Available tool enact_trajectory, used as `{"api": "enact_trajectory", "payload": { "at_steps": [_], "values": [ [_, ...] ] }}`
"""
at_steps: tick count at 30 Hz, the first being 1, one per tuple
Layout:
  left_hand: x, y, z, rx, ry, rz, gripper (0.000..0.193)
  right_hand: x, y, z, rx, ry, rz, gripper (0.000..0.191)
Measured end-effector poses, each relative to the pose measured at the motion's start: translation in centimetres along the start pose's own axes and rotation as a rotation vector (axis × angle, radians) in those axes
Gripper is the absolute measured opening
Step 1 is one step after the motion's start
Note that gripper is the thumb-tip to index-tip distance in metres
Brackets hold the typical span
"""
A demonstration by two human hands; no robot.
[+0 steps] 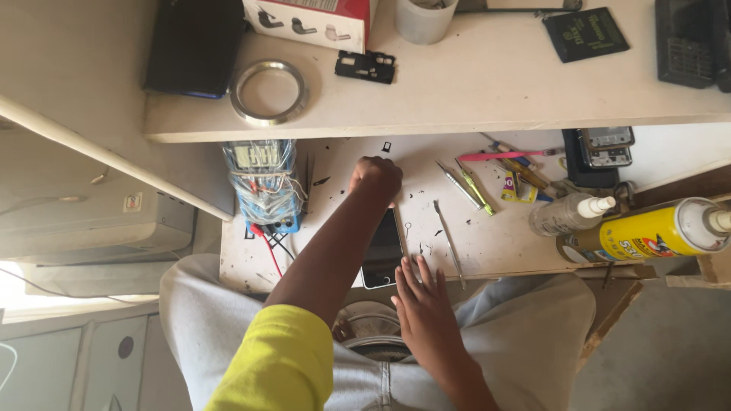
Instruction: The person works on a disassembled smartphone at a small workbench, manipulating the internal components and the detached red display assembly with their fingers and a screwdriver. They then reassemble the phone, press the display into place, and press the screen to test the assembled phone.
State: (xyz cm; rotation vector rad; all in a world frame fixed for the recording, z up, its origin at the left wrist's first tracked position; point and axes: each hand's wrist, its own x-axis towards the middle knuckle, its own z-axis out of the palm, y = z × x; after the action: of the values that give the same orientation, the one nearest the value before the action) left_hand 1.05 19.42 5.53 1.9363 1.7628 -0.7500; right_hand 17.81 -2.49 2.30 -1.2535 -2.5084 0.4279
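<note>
My left hand point(375, 176) is closed in a fist on the surface point(495, 243), just above the top end of the dark phone point(383, 251). My right hand point(423, 295) lies open and flat – its fingers touch the phone's lower right corner and hold it steady. The thin metal tool point(449, 242) lies just beside my right fingers – I judge I am at the opening step, needing a careful grip.

A metal ring point(268, 92) lies on the shelf point(472, 84). Right of the ring sits a white cup point(424, 18); a black pouch point(585, 33) lies farther right.
</note>
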Motion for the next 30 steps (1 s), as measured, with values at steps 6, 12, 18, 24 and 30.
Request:
{"api": "enact_trajectory", "payload": {
  "at_steps": [6,12,18,24,30],
  "values": [
    [0.1,-0.2,-0.2,-0.025,-0.028,-0.025,0.057,-0.9,0.0,0.9,-0.022,0.035,-0.003,0.053],
    [-0.2,0.2,-1.1,-0.036,-0.087,-0.081,0.052,-0.7,-0.3,0.2,-0.092,0.005,0.005,0.055],
    [-0.1,0.2,-1.0,-0.056,-0.099,-0.102,0.049,-2.0,-1.3,0.8,-0.167,0.026,-0.008,0.057],
    [0.4,-0.1,-0.7,-0.052,-0.085,-0.062,0.055,-2.2,-1.4,1.8,-0.164,-0.004,0.009,0.062],
    [0.0,0.2,-1.2,-0.068,-0.098,-0.122,0.045,-1.2,-2.1,1.1,-0.217,-0.036,0.064,0.061]
  ]
}}
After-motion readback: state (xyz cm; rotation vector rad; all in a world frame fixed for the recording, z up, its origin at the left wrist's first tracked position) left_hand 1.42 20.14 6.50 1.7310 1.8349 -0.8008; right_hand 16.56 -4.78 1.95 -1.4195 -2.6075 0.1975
